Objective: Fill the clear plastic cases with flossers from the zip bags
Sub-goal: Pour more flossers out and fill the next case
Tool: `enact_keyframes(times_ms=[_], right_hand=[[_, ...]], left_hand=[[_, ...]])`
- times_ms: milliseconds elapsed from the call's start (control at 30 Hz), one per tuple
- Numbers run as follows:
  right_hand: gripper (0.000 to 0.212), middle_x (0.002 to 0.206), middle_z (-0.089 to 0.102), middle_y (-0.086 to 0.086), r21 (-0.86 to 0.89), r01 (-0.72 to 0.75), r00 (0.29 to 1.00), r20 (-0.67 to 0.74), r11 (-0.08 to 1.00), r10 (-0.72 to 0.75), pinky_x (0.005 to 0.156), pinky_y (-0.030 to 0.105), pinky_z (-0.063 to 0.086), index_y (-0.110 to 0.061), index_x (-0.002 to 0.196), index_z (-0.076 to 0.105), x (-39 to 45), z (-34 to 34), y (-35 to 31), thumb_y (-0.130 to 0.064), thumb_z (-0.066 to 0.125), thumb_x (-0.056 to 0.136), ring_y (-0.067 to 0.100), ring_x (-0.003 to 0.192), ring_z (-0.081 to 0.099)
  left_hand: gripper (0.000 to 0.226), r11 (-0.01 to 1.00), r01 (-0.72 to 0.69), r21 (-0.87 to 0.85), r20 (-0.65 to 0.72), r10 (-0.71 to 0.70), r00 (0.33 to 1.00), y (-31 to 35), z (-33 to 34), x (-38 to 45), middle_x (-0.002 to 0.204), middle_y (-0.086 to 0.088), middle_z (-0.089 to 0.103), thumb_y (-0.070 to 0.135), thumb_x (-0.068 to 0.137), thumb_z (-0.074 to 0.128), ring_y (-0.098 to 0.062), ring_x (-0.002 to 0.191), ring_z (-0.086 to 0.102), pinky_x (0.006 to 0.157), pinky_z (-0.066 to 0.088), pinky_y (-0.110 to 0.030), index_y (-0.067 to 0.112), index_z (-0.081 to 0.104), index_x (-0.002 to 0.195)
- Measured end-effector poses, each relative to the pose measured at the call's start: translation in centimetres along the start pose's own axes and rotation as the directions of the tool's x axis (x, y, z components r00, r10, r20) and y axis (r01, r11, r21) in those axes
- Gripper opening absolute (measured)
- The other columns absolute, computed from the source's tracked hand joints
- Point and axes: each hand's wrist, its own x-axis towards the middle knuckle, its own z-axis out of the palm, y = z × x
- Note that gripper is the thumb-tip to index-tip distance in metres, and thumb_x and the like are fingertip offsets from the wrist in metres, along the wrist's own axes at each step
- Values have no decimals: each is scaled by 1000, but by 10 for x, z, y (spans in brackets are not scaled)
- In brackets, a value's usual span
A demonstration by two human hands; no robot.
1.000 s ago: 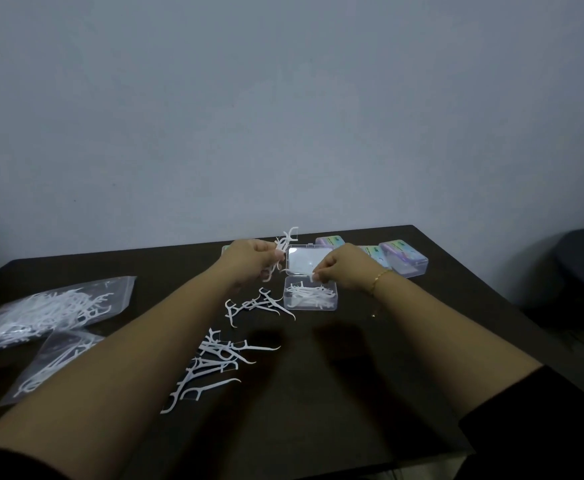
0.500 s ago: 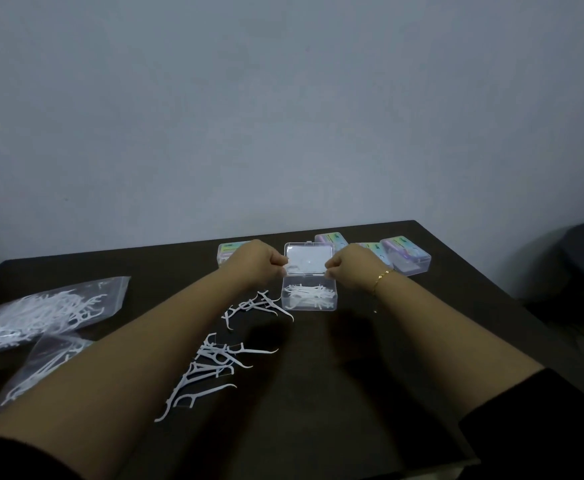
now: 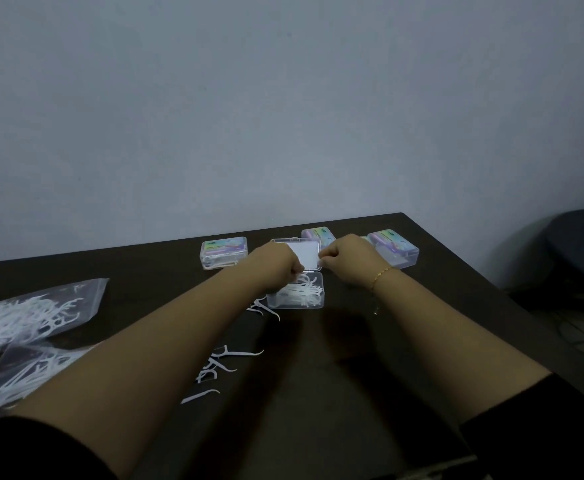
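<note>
Dim, soft, wide-angle edge distortion

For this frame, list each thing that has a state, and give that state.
Open case: lid up, base part filled with flossers.
Lid: raised, both hands at its edges.
Left hand: curled at the lid's left edge.
Right hand: pinches the lid's right edge.
Labelled cases: closed.
Zip bags: hold flossers.
Loose flossers: scattered on the table.

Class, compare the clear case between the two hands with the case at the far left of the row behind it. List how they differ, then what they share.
1. The open case has its lid up; the far-left case is closed.
2. The open case's lid looks plain; the far-left case carries a colourful label.
3. The left hand and right hand pinch the open case's lid; nothing touches the far-left case.

Both are clear plastic cases on the dark table and hold white flossers.
</note>
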Motion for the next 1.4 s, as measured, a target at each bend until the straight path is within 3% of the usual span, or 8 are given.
enact_keyframes(times_ms=[233, 467, 600, 833, 1000, 1100, 1267, 1400], right_hand=[[28, 110, 66, 10, -5, 14, 1000, 12, 1000, -14, 88, 31, 50, -9, 110, 69, -2, 2, 1, -24, 50, 96, 21, 95, 60], [30, 113, 67, 7, -48, 76, 997, -9, 996, -77, 89, 31, 46, -10, 110, 71, -14, 2, -20, -22, 47, 97, 22, 101, 58], [30, 106, 69, 5, -123, 174, 984, -25, 977, -178, 88, 37, 51, -19, 100, 75, -21, 14, -42, -26, 46, 95, 21, 95, 58], [30, 124, 55, 7, -380, 273, 955, -1, 884, -296, 93, 38, 39, -27, 112, 70, -22, 30, -82, -39, 50, 93, 26, 119, 39], [43, 127, 48, 7, -524, 314, 947, 115, 792, -299, 98, 40, 31, -22, 119, 64, -18, 43, -98, -49, 50, 89, 27, 124, 33], [47, 128, 45, 8, -580, 327, 944, 167, 746, -283, 101, 42, 26, -18, 122, 61, -19, 49, -104, -49, 49, 89, 27, 125, 31], [44, 134, 41, 10, -648, 319, 948, 209, 692, -242, 106, 46, 20, -16, 125, 58, -20, 56, -107, -42, 48, 91, 28, 129, 26], [38, 134, 43, 10, -644, 322, 946, 198, 694, -255, 105, 46, 20, -16, 124, 59, -19, 61, -106, -35, 48, 93, 27, 128, 27]], left_hand=[[38, 1000, -5, -5, 10, 5, 1000, -1, 1, 0, 138, -5, 52, 22, 100, 47, -23, 123, 49, 96, 37, -23, 23, 52, 137], [29, 987, 49, -150, -65, -59, 996, -18, -5, -21, 126, -7, 62, 22, 96, 55, -24, 113, 56, 95, 44, -30, 16, 66, 122], [29, 972, 91, -215, -81, -110, 991, -43, -8, -40, 121, -2, 65, 25, 92, 60, -19, 108, 58, 80, 39, -21, 20, 68, 119], [24, 943, 291, -159, 56, -286, 957, -88, 1, -58, 103, 6, 71, 42, 82, 70, -12, 96, 61, 86, 51, -32, 28, 75, 101], [49, 971, 236, 30, 184, -237, 954, -102, 16, -59, 132, 4, 58, 26, 83, 69, -18, 118, 54, 101, 45, -36, 26, 57, 130], [56, 980, 190, 54, 237, -197, 951, -103, 24, -57, 139, 4, 52, 26, 85, 66, -20, 125, 49, 104, 41, -39, 29, 48, 138], [52, 985, 174, -13, 282, -164, 945, -101, 33, -54, 138, 4, 52, 23, 88, 62, -21, 122, 51, 102, 42, -38, 31, 48, 138], [39, 987, 159, -31, 282, -144, 949, -99, 32, -54, 118, 2, 64, 14, 91, 56, -18, 100, 59, 84, 48, -31, 29, 61, 126]])
